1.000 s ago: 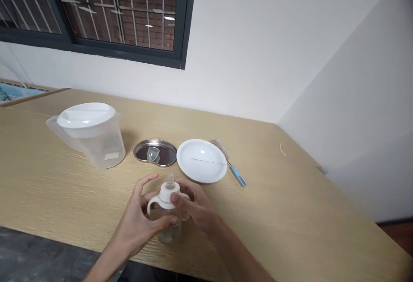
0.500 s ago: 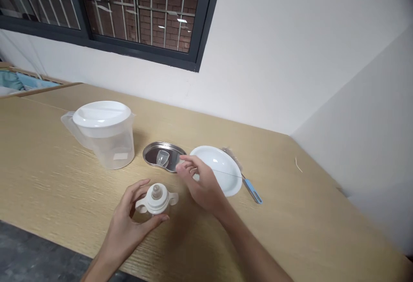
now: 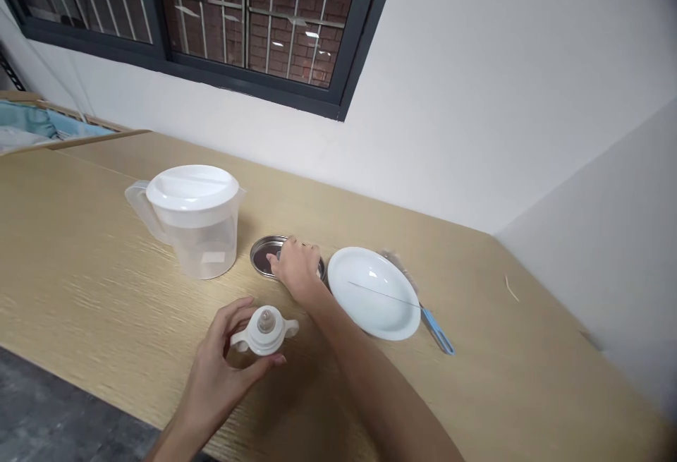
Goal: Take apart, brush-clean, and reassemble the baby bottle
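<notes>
A baby bottle (image 3: 264,331) with a white handled collar and a clear teat stands near the table's front edge. My left hand (image 3: 225,370) is wrapped round its body from the left. My right hand (image 3: 295,266) reaches over the small steel dish (image 3: 263,250) behind the bottle, fingers curled down over the spot where a small clear cap lay; the cap is hidden under the fingers.
A clear plastic jug with a white lid (image 3: 191,219) stands left of the dish. A white plate (image 3: 374,293) lies to the right, with a blue-handled brush (image 3: 434,331) beside it. A white wall closes the table's far side and right.
My right hand left the bottle and moved forward onto the steel dish, covering the clear cap. The left hand stayed on the bottle. The view shifted left.
</notes>
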The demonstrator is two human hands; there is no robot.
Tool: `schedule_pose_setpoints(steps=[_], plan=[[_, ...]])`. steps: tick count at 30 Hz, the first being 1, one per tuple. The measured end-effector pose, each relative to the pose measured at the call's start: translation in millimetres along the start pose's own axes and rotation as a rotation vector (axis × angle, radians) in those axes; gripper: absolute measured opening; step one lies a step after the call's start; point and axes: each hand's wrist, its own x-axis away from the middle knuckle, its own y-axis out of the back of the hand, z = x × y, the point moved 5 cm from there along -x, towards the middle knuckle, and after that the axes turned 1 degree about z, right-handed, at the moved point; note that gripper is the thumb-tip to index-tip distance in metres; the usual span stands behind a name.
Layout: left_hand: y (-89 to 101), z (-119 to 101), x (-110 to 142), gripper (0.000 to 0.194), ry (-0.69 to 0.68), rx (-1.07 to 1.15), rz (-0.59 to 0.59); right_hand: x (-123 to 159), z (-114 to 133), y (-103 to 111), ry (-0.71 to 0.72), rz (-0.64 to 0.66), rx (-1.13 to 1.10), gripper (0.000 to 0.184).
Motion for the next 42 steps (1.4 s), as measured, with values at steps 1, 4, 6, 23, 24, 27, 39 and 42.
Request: schedule_pose_setpoints(steps=[1, 4, 6, 23, 24, 27, 39, 42], plan=[[0.1, 0.4, -0.4, 0.075, 0.004, 0.003, 0.002, -0.2, 0.1, -0.2, 0.001, 0.001, -0.008, 0.044], [0.3, 0.8, -2.1, 0.073, 0.010, 0.019, -0.002, 3.1, -5.8, 9.2, 0.003, -0.012, -0.067, 0.043], [-0.2, 0.6, -3.6, 0.072, 0.011, 0.045, -0.004, 8.0, -15.0, 21.3, 0.017, -0.003, -0.142, 0.048], [-38.0, -16.9, -6.2, 0.068, 0.065, 0.181, 0.166, 110.9, -45.7, 107.7, 0.483, 0.231, -0.520, 0.056], [-39.4, -18.5, -6.2, 0.067, 0.067, 0.181, 0.171, 113.0, -43.7, 105.2, 0.505, 0.259, -0.498, 0.057], [-41.7, -20.4, -6.7, 0.067, 0.055, 0.175, 0.170, 114.4, -41.4, 95.2, 0.525, 0.358, -0.429, 0.063], [-43.7, -14.3, -5.0, 0.066, 0.023, 0.155, 0.166, 111.6, -31.6, 90.7, 0.593, 0.420, -0.290, 0.064], [-43.9, -13.2, -5.2, 0.065, 0.015, 0.151, 0.171, 111.3, -30.4, 89.4, 0.607, 0.414, -0.321, 0.065]])
